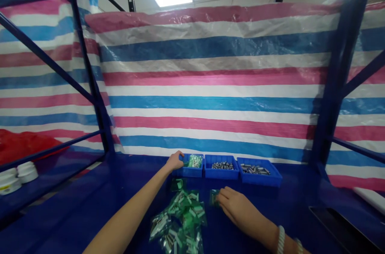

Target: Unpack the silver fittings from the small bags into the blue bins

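My left hand (pixel 175 161) is at the left side of the left blue bin (pixel 188 172), its fingers curved over the rim and seemingly apart. Inside that bin lie green-tinted bags (pixel 195 161) of small parts, close to my fingertips. On the tabletop, the bent fingers of my right hand (pixel 234 205) grip the edge of a small green plastic bag (pixel 213 197), partly hidden by them. Between my forearms is a pile of filled green bags (pixel 185 218), with a single bag (pixel 178 184) lying just beyond it.
Short metal pieces fill the middle bin (pixel 222 173); longer metal pins lie in the right bin (pixel 261 179). A dark flat device (pixel 343 228) rests at the right. White tubs (pixel 27 172) stand far left. Blue posts (pixel 339 69) and striped sheeting (pixel 210 105) enclose the table.
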`<act>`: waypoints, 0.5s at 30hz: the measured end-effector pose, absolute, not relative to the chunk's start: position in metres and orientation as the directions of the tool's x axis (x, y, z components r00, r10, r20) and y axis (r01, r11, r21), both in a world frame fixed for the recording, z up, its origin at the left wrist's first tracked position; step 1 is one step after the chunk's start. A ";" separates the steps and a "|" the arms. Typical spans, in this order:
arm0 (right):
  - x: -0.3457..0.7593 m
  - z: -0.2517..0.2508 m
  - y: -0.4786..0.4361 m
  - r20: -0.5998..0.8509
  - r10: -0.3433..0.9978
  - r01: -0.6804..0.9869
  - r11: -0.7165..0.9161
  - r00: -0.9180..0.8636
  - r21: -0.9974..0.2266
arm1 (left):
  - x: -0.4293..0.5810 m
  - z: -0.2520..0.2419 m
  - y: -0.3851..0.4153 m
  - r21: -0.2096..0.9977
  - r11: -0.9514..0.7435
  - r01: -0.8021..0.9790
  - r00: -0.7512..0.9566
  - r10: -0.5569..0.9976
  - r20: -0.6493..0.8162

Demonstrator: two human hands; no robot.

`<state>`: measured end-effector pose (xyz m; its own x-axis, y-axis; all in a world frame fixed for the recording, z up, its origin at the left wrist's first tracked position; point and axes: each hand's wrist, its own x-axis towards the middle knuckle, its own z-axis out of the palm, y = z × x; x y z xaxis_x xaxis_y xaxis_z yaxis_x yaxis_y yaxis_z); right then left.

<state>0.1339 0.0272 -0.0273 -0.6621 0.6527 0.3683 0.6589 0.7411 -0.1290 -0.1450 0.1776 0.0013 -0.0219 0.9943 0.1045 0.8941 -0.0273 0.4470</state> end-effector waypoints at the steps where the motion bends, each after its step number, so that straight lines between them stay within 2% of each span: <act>1: 0.136 -0.026 0.027 0.359 0.671 0.677 0.724 -0.649 -0.131 | -0.144 0.002 0.175 0.456 -0.018 0.890 -0.039 0.992 0.116; 4: 0.141 -0.024 0.025 0.357 0.712 0.697 0.690 -0.604 -0.197 | -0.139 0.007 0.161 0.480 -0.019 0.877 -0.098 0.971 0.217; 8: 0.144 -0.025 0.021 0.371 0.727 0.683 0.680 -0.578 -0.268 | -0.119 0.018 0.122 0.488 -0.167 0.857 -0.115 0.861 0.495; 11: 0.142 -0.026 0.022 0.343 0.755 0.729 0.645 -0.559 -0.230 | -0.090 0.024 0.083 0.460 -0.361 0.811 -0.026 0.764 0.645; 15: 0.144 -0.022 0.027 0.350 0.781 0.770 0.603 -0.516 -0.208 | -0.051 0.022 0.040 0.439 -0.588 0.679 0.168 0.707 0.688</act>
<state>0.1443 0.0265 -0.0216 -0.5165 0.7814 0.3503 0.7703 0.6026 -0.2084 -0.0506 0.0401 0.0217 0.1678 0.7065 0.6875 0.6792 -0.5883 0.4388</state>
